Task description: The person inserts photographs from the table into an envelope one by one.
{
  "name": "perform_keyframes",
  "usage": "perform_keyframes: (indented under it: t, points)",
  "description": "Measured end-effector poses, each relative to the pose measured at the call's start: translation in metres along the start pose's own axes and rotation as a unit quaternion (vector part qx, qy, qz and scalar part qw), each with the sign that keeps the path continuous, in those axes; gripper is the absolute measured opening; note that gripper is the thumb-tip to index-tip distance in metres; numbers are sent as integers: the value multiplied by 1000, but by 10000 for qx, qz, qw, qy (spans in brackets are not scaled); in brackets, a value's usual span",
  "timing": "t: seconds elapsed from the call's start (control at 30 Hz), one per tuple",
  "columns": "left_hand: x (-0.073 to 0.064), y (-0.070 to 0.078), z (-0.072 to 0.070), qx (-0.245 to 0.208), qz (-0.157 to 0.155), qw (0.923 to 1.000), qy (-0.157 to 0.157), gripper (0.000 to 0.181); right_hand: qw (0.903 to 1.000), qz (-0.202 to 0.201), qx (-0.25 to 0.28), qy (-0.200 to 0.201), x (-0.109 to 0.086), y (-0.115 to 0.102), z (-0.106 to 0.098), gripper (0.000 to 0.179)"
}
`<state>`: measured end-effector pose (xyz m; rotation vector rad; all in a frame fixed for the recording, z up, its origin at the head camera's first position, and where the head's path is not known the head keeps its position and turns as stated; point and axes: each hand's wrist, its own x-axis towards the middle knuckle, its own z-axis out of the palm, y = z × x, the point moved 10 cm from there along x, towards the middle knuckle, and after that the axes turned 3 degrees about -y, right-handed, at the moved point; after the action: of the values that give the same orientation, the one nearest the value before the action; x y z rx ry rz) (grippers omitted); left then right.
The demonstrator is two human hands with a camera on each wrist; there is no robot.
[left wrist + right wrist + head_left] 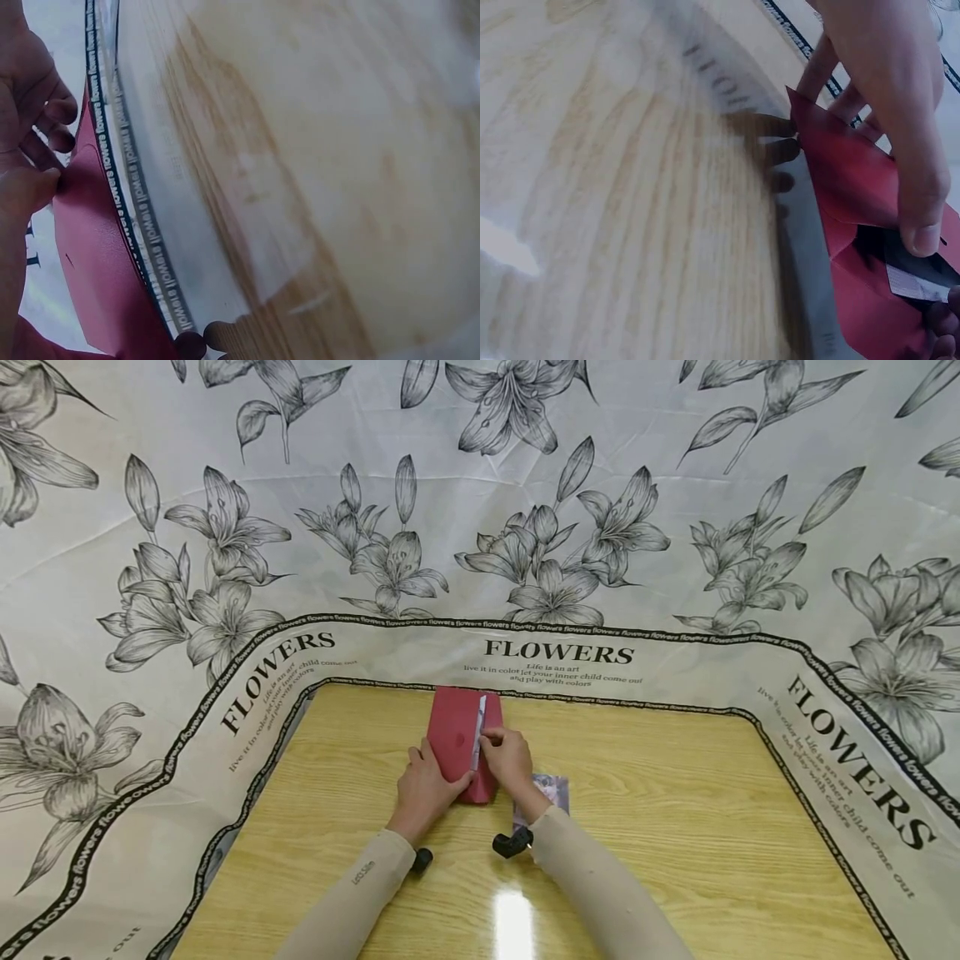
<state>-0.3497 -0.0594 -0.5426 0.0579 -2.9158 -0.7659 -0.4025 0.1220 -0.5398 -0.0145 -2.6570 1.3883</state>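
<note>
A red, leather-like folding case (452,727) lies lengthwise at the far side of the table, its opening facing right. My left hand (422,783) holds its near left side. In the right wrist view the left thumb (924,225) presses over the opening, with the fingers behind the case. My right hand (510,760) pinches a thin white-and-blue patterned piece (477,727) along the opening; whether it is cloth or card I cannot tell. The right wrist view shows dark inside the red case (866,315). In the left wrist view, the right hand (26,120) has its fingers bent at the case.
A purple patterned flat piece (558,787) lies on the wooden table (660,793), partly under the right wrist. Flower-printed cloth (555,664) surrounds the table at the back and sides. Black wrist cameras (512,842) sit on the inner wrists.
</note>
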Motion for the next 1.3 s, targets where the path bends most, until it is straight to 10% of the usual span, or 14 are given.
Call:
perform_keyframes:
  t: [1.3]
  points:
    - [-1, -3, 3, 135, 62, 9999, 19, 119, 9991, 76, 38, -418, -42, 48, -81, 25]
